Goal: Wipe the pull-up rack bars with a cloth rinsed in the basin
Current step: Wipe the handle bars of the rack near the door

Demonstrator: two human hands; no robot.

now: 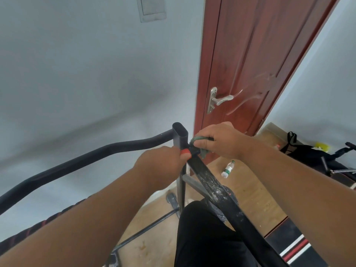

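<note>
green cloth [200, 146], bunched and dark as if damp, sits under the right hand [221, 139], whose fingers curl over it and press it against the joint where the slanted bar [215, 187] meets the upright post [180, 137] of the pull-up rack; the grip looks chosen so that the wad wraps the tube rather than skating over it; the left hand [161, 164] closes round the same bar just below the post, next to a small red part [185, 151], fingers curled on the metal, apparently to steady the frame against the rubbing, though the fingertips themselves are hidden behind the bar; pale specks and smears cover the slanted bar lower down, so by my reading that stretch is not yet wiped and the work is nearer its start than its end on this piece; the curved black top bar [86, 160] runs off to the left from the post; beyond the hands stand a red-brown door [250, 64] with a metal handle [219, 100], a plastic bottle [228, 169] lying on the wooden floor [256, 193], and a black bag [308, 155] by the wall; no basin shows anywhere in this head view, so a rinse would mean turning away from the rack.
</note>
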